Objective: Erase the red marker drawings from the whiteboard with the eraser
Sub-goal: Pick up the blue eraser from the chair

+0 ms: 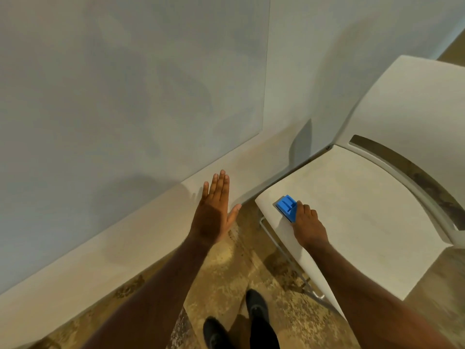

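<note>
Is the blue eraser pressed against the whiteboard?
No, the blue eraser sits on the white chair, held by the right hand.

We see the small blue plastic eraser lying on the near left corner of a white moulded plastic chair at the right. The right hand rests on the seat with its fingers curled round the eraser's right end. The left hand is held flat, fingers straight and together, in front of the pale baseboard. Above it, at the far left, stands the large white whiteboard. Two dark shoes stand on the mottled brown floor.
</note>
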`<state>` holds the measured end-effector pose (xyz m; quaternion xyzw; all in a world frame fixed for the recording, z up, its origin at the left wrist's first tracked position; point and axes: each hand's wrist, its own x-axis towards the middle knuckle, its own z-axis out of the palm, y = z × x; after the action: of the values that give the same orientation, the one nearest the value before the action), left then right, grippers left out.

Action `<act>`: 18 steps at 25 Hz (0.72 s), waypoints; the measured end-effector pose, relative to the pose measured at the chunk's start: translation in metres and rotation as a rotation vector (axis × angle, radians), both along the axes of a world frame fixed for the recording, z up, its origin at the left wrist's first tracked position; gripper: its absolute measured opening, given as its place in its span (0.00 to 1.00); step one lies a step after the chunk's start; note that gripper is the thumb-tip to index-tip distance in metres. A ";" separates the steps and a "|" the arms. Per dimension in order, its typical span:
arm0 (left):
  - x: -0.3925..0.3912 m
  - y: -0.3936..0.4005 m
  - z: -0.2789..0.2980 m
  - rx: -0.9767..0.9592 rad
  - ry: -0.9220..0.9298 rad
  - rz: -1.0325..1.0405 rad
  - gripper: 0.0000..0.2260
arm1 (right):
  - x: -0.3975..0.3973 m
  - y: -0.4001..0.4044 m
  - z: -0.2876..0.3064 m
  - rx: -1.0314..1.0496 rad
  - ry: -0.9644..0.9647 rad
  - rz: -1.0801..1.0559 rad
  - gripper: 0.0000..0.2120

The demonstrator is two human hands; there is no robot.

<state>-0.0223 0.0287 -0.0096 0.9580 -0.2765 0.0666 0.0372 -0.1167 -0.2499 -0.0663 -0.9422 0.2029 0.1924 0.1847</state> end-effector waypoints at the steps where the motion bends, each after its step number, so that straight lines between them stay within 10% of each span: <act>1: 0.002 0.004 0.007 0.018 -0.033 0.013 0.38 | 0.001 0.001 0.003 0.014 -0.018 0.003 0.34; 18: 0.076 0.109 0.221 0.105 -0.404 0.109 0.37 | 0.107 0.093 0.231 0.352 -0.708 0.129 0.33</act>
<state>0.0537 0.1374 0.2113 0.9393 -0.2292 0.2447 -0.0727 -0.0092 -0.1568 0.1649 -0.9150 0.0311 -0.1011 0.3894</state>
